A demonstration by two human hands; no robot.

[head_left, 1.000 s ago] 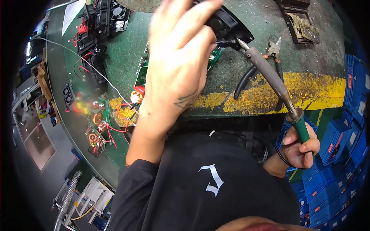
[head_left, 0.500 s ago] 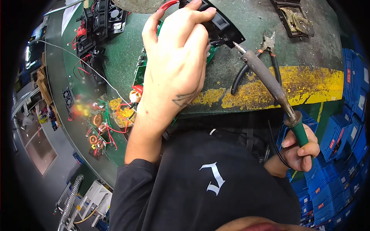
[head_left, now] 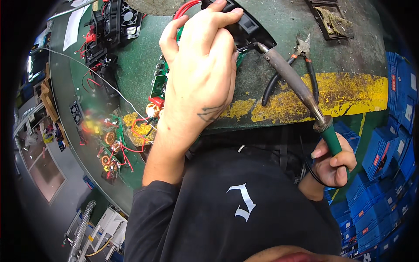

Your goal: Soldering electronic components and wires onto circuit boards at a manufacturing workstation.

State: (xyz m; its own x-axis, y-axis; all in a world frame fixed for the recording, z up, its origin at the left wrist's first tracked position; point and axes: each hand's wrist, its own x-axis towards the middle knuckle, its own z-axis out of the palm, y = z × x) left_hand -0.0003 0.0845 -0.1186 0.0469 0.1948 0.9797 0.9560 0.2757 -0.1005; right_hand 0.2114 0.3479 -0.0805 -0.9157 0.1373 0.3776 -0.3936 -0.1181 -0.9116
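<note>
My right hand [head_left: 332,162] is wrapped tight round the green handle of a long soldering iron [head_left: 293,81], a firm grip far back from the hot end so the tip can reach across the table edge to the joint. My left hand [head_left: 201,74] pinches the black plastic fan housing with red wires [head_left: 244,27], fingers pressed together over it to keep it steady where the tip meets it, above a green circuit board [head_left: 159,83]. Around them on the worn green table with the yellow stripe [head_left: 349,91] lie black-handled cutting pliers [head_left: 301,56], put down just beside the iron, and further boards with copper coils [head_left: 109,139] off to my left.
</note>
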